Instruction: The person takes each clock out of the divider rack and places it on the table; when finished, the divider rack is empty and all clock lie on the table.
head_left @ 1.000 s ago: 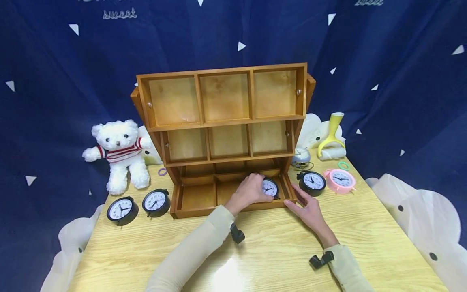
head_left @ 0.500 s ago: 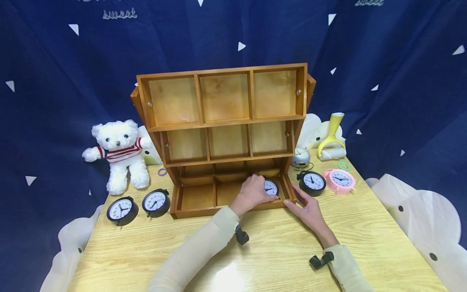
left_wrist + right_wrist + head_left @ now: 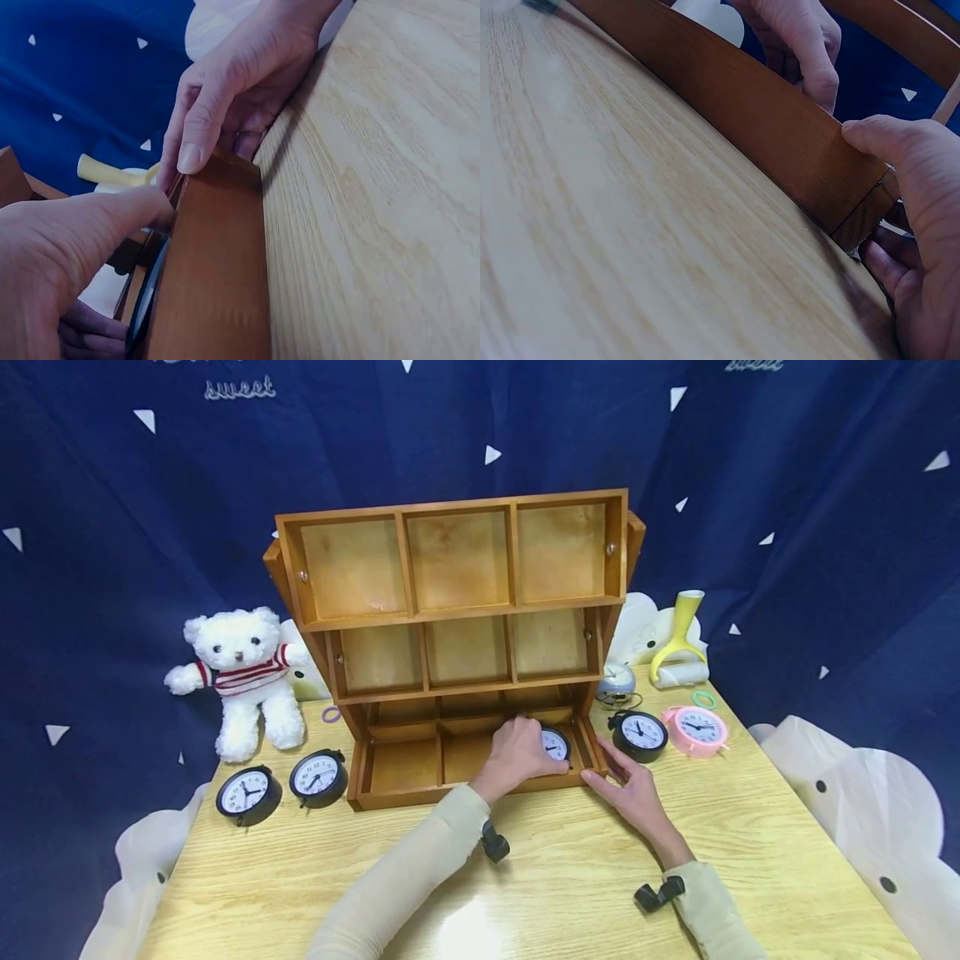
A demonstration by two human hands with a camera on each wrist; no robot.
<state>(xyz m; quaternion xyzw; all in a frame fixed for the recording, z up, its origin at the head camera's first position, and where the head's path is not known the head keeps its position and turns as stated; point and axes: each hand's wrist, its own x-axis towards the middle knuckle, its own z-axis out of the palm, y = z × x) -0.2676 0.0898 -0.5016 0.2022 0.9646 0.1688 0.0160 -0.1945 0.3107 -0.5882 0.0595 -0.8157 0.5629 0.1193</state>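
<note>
My left hand [image 3: 521, 752] holds a black round alarm clock [image 3: 553, 745] with a white dial inside the right part of the bottom tray. Its fingers cover the clock's left side; in the left wrist view the thumb lies along the inner side of the front wall [image 3: 217, 262]. My right hand [image 3: 632, 789] grips the front right corner of the tiered wooden organizer [image 3: 465, 617], thumb on the rim and fingers against the outer side. The right wrist view shows that thumb [image 3: 874, 135] on the top edge.
Left of the organizer lie two black alarm clocks [image 3: 318, 778], with a white teddy bear [image 3: 251, 677] behind. On the right are another black clock [image 3: 639, 734], a pink clock [image 3: 697, 730], a pale blue clock [image 3: 617, 683], a green ring [image 3: 704, 699] and a yellow-handled roller [image 3: 681, 643].
My left hand has shifted slightly right and covers a bit more of the clock's dial. My right hand keeps its grip on the corner. The head view has moved a little.
</note>
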